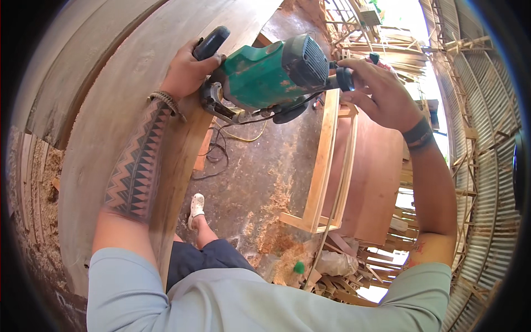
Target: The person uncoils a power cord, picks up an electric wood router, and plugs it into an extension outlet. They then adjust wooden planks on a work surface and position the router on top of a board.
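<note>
Tool (260, 74) points left, long axis crosswise, metal end (212, 103) toward the board (124, 88).

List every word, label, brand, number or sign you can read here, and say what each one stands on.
None can be read.
Green and black plastic-bodied power tool: no legible lettering on the visible side.
Dark wristband on the right wrist: faint marks, too small to read.
Black zigzag-and-triangle tattoo on the left forearm: pattern, no legible words.
</note>
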